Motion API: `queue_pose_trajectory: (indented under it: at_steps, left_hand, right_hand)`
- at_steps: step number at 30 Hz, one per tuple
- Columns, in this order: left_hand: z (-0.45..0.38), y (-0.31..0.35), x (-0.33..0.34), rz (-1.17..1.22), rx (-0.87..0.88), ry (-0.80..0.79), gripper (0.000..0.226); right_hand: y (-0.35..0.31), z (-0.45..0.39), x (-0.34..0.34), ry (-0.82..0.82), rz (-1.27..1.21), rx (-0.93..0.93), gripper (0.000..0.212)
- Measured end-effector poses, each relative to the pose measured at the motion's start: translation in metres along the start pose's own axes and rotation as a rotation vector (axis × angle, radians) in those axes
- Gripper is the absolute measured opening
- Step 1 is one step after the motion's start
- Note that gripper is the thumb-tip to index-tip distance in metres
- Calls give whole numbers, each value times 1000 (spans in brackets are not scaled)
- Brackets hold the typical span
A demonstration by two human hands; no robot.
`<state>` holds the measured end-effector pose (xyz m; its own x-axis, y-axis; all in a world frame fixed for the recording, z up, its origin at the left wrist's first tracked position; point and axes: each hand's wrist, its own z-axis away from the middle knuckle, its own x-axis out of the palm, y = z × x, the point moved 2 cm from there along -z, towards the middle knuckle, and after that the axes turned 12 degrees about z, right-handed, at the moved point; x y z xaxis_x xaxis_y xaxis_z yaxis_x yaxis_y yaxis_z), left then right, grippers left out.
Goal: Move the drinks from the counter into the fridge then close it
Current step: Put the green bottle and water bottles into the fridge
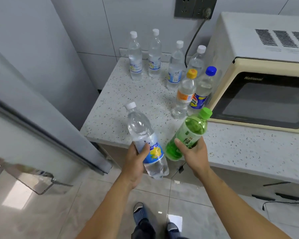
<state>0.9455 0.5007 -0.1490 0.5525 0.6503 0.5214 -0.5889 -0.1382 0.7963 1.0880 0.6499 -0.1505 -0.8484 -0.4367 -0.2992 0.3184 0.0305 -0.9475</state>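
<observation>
My left hand point(135, 161) grips a clear water bottle point(145, 135) with a white cap and a blue and yellow label, tilted and lifted off the counter's front edge. My right hand point(193, 152) grips a green bottle point(190, 130) with a green cap, also tilted in the air. On the speckled counter point(136, 100) stand several more drinks: clear white-capped bottles point(135, 57) at the back, an orange-capped bottle point(186, 92) and a blue-capped bottle point(203, 88) next to the microwave. The fridge point(33, 49) stands at the left with its door point(33, 135) swung open toward me.
A cream microwave point(259, 75) fills the counter's right side, its cable point(192, 44) running up to a wall socket point(195, 7). A door shelf point(36, 180) juts from the open fridge door. Tiled floor and my feet point(155, 221) lie below.
</observation>
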Motion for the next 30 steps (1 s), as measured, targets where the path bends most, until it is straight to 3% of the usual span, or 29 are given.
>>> queue_pose_trajectory:
  at_steps: [7,13,17,24,30]
  left_hand:
    - [94,-21,-14,142,-152,232,63]
    - [185,-39,-62,143,-94,477,54]
    - [239,-38,-105,215,-46,671,63]
    - [318,-18,-187,319,64,868,72]
    - [379,20,-274,357,133,924,48]
  right_hand:
    - [11,55,5,-318,10,-6,42]
    - [27,114,48,-523,118,-2,34]
    - [27,158,90,-682,176,-29,33]
    - [11,239,185,-896,224,-79,35]
    - [-15,311,278,-946,218,-151,50]
